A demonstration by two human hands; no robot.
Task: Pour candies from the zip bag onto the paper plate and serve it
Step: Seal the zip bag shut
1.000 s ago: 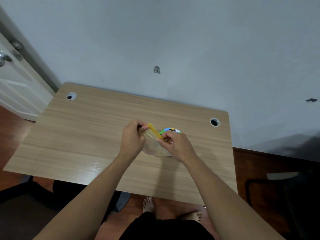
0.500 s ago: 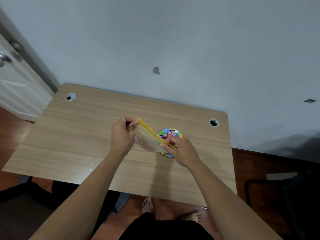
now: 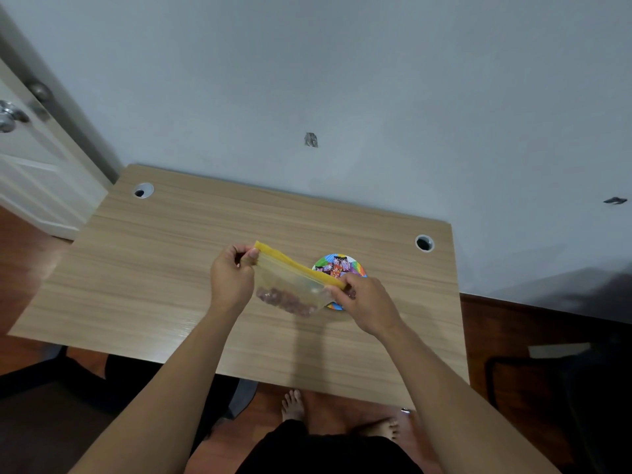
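A clear zip bag [image 3: 290, 283] with a yellow zip strip hangs stretched between my two hands above the wooden desk [image 3: 164, 268]. Reddish-brown candies [image 3: 280, 300] sit bunched at the bag's bottom. My left hand [image 3: 231, 280] pinches the strip's left end. My right hand [image 3: 364, 302] pinches its right end, lower and nearer to me. A small colourful paper plate [image 3: 338, 266] lies on the desk just behind the bag's right end, partly hidden by the bag and my right hand.
Two round cable holes, one at the desk's back left [image 3: 143, 191] and one at its back right [image 3: 424, 243]. A grey wall rises directly behind the desk. A white door [image 3: 30, 159] stands at the left. My bare feet show below the desk's near edge.
My hands have drawn apart, the left one moving leftward. The bag is now stretched wide between them, and the candies and more of the plate have come into sight.
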